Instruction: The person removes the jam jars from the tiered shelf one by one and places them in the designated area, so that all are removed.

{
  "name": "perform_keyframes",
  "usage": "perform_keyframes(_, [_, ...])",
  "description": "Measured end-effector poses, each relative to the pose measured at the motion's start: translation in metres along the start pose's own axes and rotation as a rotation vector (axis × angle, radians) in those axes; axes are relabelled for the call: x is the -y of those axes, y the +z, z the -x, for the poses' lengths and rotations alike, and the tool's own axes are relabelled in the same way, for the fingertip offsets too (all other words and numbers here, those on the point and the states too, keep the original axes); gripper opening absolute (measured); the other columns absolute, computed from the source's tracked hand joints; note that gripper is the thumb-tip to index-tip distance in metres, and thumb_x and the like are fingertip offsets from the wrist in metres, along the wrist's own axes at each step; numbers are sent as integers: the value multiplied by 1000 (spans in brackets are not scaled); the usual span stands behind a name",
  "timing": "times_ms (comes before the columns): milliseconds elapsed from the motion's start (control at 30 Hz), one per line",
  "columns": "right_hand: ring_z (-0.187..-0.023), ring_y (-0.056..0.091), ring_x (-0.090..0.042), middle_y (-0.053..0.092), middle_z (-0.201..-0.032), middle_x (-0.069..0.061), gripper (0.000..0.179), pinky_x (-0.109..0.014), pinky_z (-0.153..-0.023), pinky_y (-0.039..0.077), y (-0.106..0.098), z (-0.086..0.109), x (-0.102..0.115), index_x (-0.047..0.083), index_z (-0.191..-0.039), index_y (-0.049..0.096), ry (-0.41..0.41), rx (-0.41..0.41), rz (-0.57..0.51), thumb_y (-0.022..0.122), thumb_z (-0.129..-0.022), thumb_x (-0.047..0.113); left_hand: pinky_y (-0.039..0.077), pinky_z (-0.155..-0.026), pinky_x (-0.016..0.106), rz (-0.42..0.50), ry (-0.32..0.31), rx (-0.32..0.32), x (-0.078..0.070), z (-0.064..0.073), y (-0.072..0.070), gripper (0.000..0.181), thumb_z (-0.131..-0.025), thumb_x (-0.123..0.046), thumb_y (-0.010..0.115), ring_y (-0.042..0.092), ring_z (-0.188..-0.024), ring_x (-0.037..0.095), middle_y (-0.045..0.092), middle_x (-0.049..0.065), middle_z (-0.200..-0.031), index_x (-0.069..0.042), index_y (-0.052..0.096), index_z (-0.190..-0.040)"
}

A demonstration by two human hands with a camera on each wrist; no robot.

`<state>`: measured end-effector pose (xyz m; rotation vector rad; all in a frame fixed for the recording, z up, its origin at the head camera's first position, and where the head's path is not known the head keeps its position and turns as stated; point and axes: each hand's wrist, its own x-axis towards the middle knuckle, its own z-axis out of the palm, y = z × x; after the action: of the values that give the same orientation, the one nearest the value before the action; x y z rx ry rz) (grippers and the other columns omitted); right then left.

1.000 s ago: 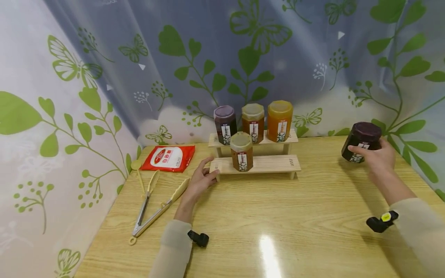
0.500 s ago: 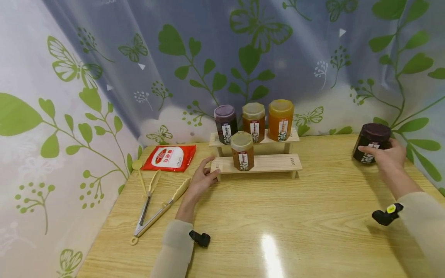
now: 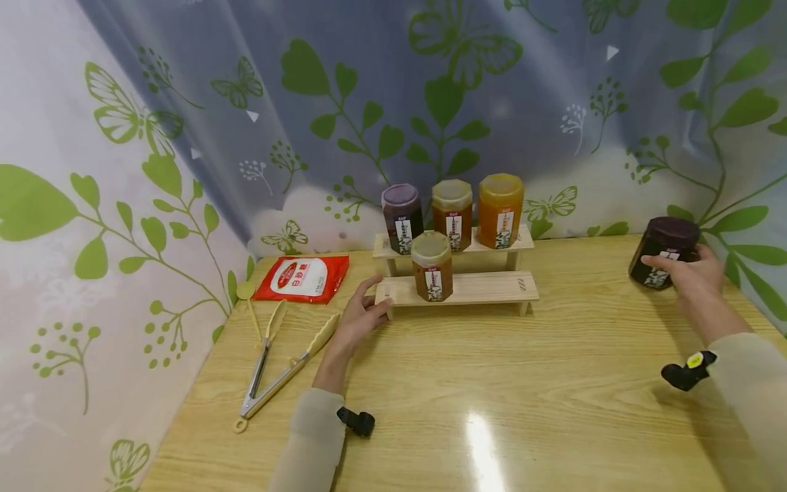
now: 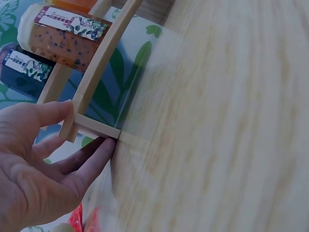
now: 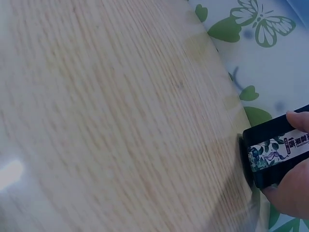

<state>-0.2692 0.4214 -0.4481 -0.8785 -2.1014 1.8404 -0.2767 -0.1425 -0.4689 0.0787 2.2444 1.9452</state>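
Note:
My right hand [image 3: 701,277] grips a dark jam jar [image 3: 667,239] with a white label near the table's right back edge. In the right wrist view, the base of the jar [image 5: 270,150] is at or just above the wood; contact is unclear. My left hand [image 3: 359,318] holds the left end of a two-step wooden rack [image 3: 486,288], its thumb at the shelf and fingertips against the leg [image 4: 99,126]. An amber jar [image 3: 433,270] stands on the lower step. Behind it, a purple-lidded jar [image 3: 402,222], a reddish-brown jar [image 3: 452,219] and an orange jar [image 3: 501,212] line the upper step.
Left of the rack lie a red-and-white packet [image 3: 301,279], a yellow spoon [image 3: 247,301] and metal tongs [image 3: 270,389] with yellow tips, spread apart. A patterned curtain [image 3: 344,123] rises behind the table [image 3: 522,396] and along its left side.
My right hand has carried the dark jar further right and slightly down toward the table. My left hand keeps its place at the rack's end. The view has shifted slightly.

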Motion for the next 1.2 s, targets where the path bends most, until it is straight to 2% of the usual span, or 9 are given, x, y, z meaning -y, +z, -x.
perform_keyframes(100, [-158, 16, -21, 30, -167, 1, 99, -46, -126, 25, -4, -5, 2, 25, -168, 18, -9, 17, 39, 80, -92, 34, 55, -103, 49, 2, 1, -3, -1, 1, 1, 64, -104, -14, 66, 61, -124, 37, 57, 24, -137, -19, 39, -161])
perform_keyframes(167, [-158, 13, -23, 18, -171, 6, 100, -47, -126, 25, -6, -7, 2, 25, -168, 16, -17, 23, 67, 79, -92, 38, 55, -103, 49, 2, 3, -5, -2, 0, 1, 63, -104, -14, 66, 62, -124, 37, 58, 24, -136, -19, 39, -161])
perform_keyframes(467, [-158, 11, -27, 13, -171, 6, 98, -48, -127, 23, -18, -9, 0, 25, -168, 9, -61, 103, 136, 74, -96, 41, 55, -102, 47, -6, 4, -1, -3, 1, 3, 64, -104, -12, 66, 62, -124, 37, 57, 24, -139, -18, 38, -162])
perform_keyframes(567, [-157, 20, -22, 31, -165, 6, 96, -44, -127, 23, -20, -9, 0, 26, -168, 11, -59, 113, 126, 74, -97, 38, 56, -102, 46, -13, 6, -2, -2, 1, 2, 64, -104, -12, 65, 62, -124, 36, 57, 24, -138, -18, 38, -162])
perform_keyframes(633, [-152, 28, -18, 47, -148, 14, 95, -42, -127, 23, -20, -9, 0, 27, -168, 15, -56, 116, 116, 76, -96, 36, 56, -102, 46, -14, 6, -3, -2, 1, 2, 64, -104, -12, 66, 62, -124, 36, 58, 23, -137, -18, 38, -162])
perform_keyframes(800, [-154, 25, -23, 49, -132, 24, 93, -51, -128, 19, -22, -8, -1, 31, -168, 16, -73, 156, 133, 74, -96, 40, 56, -102, 46, -11, 4, 0, -3, 1, 1, 65, -104, -11, 66, 63, -123, 35, 58, 23, -136, -19, 38, -162])
perform_keyframes(900, [-158, 9, -35, 39, -159, 6, 95, -60, -126, 14, -25, -10, -1, 30, -168, 10, -103, 200, 169, 72, -98, 43, 56, -101, 46, -10, 6, -2, -3, 1, 0, 64, -104, -11, 65, 63, -121, 35, 59, 23, -135, -18, 38, -161])
perform_keyframes(1033, [-155, -4, -46, -4, -173, -8, 99, -67, -123, 11, -29, -13, -4, 24, -168, -1, -156, 247, 236, 69, -100, 44, 57, -100, 45, -6, 5, 0, -3, 0, 0, 64, -104, -11, 65, 63, -120, 34, 60, 23, -135, -18, 38, -161])
perform_keyframes(1200, [-154, 0, -51, -4, -172, -19, 102, -68, -122, 13, -30, -16, -6, 18, -168, -3, -175, 259, 282, 69, -100, 43, 57, -100, 43, -12, -4, -2, -2, 1, 0, 64, -104, -12, 65, 63, -121, 35, 59, 23, -136, -18, 38, -162])
